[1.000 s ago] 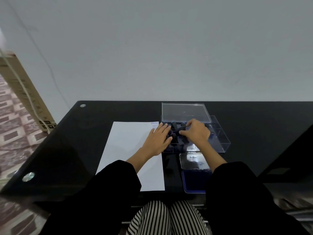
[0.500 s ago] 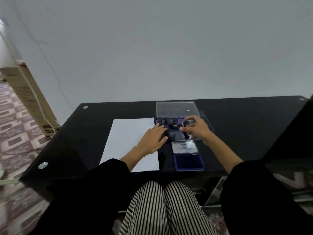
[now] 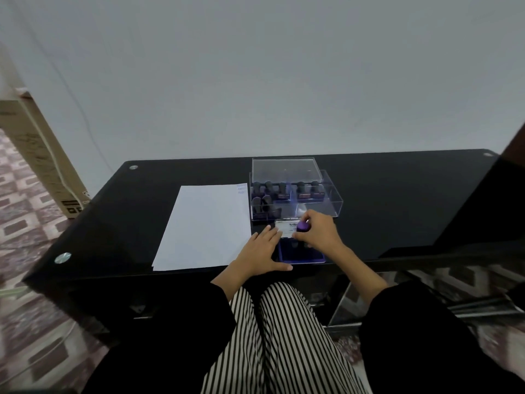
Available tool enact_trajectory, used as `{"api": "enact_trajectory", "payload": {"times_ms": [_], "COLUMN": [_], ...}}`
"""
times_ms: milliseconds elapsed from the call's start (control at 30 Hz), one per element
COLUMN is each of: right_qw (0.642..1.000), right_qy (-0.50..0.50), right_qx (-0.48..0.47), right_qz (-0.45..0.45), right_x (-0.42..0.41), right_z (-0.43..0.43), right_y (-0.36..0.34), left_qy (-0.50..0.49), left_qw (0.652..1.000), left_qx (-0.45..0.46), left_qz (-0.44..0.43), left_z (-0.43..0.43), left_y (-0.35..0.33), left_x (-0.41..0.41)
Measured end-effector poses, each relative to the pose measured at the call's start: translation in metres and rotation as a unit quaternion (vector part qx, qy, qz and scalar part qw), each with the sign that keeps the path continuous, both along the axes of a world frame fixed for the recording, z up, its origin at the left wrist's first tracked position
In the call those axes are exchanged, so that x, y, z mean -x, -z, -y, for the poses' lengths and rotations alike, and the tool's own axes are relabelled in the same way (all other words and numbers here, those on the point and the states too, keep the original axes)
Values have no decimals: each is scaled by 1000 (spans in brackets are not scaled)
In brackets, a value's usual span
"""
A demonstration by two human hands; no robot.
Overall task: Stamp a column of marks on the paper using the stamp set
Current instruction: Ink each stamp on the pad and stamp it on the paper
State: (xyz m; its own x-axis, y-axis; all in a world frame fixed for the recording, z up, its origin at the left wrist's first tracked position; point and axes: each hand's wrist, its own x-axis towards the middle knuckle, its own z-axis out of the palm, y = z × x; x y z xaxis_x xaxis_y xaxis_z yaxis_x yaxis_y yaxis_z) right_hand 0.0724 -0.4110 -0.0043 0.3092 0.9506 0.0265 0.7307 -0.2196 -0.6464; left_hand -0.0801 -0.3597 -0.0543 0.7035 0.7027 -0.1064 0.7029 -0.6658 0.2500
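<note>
A white paper sheet (image 3: 206, 226) lies on the black glass table (image 3: 397, 200), with a few faint marks at its far right corner. To its right stands a clear stamp box (image 3: 329, 200) holding several dark stamps (image 3: 268, 189), its lid propped behind. In front of the box lies an open blue ink pad (image 3: 301, 255). My right hand (image 3: 318, 233) grips a purple-topped stamp (image 3: 302, 225) over the ink pad. My left hand (image 3: 260, 251) rests flat, fingers spread, on the table at the pad's left edge by the paper's near right corner.
A tall cardboard box (image 3: 42, 155) leans against the wall at the left. The table's near edge runs just above my striped trousers (image 3: 278, 336). Round metal fittings (image 3: 63, 257) mark the table corners. Patterned floor tiles lie to the left.
My right hand has come out of the stamp box with a stamp and moved near, over the ink pad. My left hand slid from the box toward the pad's left edge.
</note>
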Motion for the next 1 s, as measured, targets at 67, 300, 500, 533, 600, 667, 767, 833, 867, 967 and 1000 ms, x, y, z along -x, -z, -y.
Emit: {"api": "enact_trajectory", "payload": {"times_ms": [67,300,500,533,600,667,767,833,867,967,1000], "right_qw": [999,996,993,993,992,990,989,988,987,985,986], "right_qy": [-12,-5,-21,-25,-30,-33,-29,-32,-36,-37,-35], "right_qx": [-23,-30,-24,-21,-15,-15,-34,-40,-42,-51,-51], "right_qz": [22,87,110,111,121,139,140,145,152,158,153], "right_x": [4,10,8,8,10,14,18,20,21,22,22], "right_z": [1,-2,-5,-5,-3,0,7,11,12,14,13], "right_y": [1,11,13,12,12,13,14,16,18,21,21], "left_qy": [-6,-23,-19,-18,-16,-16,-12,-10,-10,-9,-10], "left_qw": [1000,999,999,999,999,999,999,1000,1000,1000,1000], "left_qx": [-4,10,12,18,24,26,26,25,25,25,25], "left_qz": [4,41,33,32,30,28,20,15,14,14,14], "left_z": [-2,-4,-4,-3,-2,-1,-1,-1,-1,-1,-1], "left_y": [2,11,15,15,16,16,14,14,13,13,13], "left_x": [0,2,3,3,3,3,3,3,3,2,2]}}
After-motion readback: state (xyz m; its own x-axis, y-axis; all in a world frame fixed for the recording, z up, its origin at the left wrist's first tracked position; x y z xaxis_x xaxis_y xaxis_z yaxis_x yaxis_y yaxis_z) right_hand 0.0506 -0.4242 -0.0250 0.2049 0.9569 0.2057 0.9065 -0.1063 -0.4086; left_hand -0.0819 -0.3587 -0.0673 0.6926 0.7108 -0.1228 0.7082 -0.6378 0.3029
